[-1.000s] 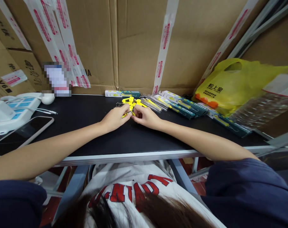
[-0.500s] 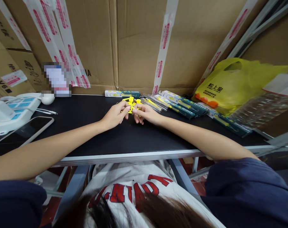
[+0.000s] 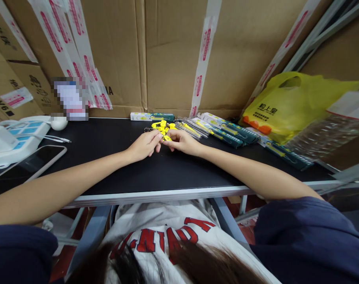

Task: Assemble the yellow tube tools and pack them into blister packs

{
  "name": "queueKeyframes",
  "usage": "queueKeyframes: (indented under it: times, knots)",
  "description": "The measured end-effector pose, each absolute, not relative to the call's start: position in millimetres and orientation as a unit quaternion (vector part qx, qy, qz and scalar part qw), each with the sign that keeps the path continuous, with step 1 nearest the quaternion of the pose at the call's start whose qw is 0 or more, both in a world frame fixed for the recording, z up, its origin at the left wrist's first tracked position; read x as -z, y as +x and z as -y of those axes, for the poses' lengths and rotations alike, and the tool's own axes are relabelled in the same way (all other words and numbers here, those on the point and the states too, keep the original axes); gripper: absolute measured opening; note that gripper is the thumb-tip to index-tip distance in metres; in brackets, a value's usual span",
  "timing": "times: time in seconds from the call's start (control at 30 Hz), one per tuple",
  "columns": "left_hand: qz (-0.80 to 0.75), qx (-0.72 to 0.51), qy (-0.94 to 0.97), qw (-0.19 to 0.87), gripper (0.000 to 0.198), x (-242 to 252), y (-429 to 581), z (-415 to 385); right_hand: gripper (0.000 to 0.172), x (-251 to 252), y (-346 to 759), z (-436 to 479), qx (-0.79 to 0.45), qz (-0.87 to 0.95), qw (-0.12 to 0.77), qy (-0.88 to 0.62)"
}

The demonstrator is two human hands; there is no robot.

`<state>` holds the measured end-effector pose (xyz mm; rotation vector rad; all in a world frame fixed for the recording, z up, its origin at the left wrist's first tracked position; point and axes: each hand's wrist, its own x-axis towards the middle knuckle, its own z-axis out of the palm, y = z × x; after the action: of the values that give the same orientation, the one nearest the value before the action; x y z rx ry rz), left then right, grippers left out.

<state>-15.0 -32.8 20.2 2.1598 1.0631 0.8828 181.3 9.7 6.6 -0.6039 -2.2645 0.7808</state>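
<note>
At the middle of the black table, a small yellow plastic piece (image 3: pixel 166 138) shows between my two hands. My left hand (image 3: pixel 146 145) has its thumb and fingers pinched on the left side of it. On the right side, my right hand (image 3: pixel 183 142) grips the same piece between thumb and forefinger. My fingers cover much of it, so its exact kind is unclear. Just behind lies a loose heap of yellow plastic parts (image 3: pixel 159 125), with thin metal wire bits at its left. Slim metal rods with yellow parts (image 3: pixel 191 129) rest right of the heap.
A slim box (image 3: pixel 152 116) lies at the back, and several similar boxes (image 3: pixel 231 130) lie to the right. A yellow plastic bag (image 3: pixel 288 102) stands at far right. On the left are a phone (image 3: pixel 28 167), a power strip (image 3: pixel 34 132) and white cables (image 3: pixel 53 138). Cardboard (image 3: pixel 173 59) walls the back.
My right hand's fingers have curled in closer, and the yellow piece has turned and sits slightly lower between my fingertips. More of the heap behind shows.
</note>
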Motion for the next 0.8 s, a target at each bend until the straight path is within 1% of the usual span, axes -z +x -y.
queueKeyframes:
  times: [0.17,0.3,0.4,0.57,0.67,0.8]
  knots:
    - [-0.398,-0.315,0.808,0.300,0.028,-20,-16,32,0.033,-9,187,-10,-0.159,0.907,0.295,-0.255]
    - [-0.409,-0.297,0.800,0.322,0.029,-21,-15,33,0.025,-9,190,-11,-0.026,0.928,0.225,-0.297]
    - [-0.423,-0.277,0.790,0.347,0.030,-21,-15,33,0.026,-11,192,-10,0.063,0.928,0.164,-0.329]
    - [-0.443,-0.254,0.767,0.389,0.030,-20,-13,31,0.031,-21,194,-6,0.180,0.915,0.102,-0.347]
    - [-0.454,-0.242,0.749,0.417,0.031,-21,-11,32,0.034,-27,193,-4,0.222,0.901,0.073,-0.364]
    - [-0.467,-0.244,0.730,0.436,0.032,-23,-8,33,0.035,-28,194,-3,0.241,0.892,0.064,-0.376]
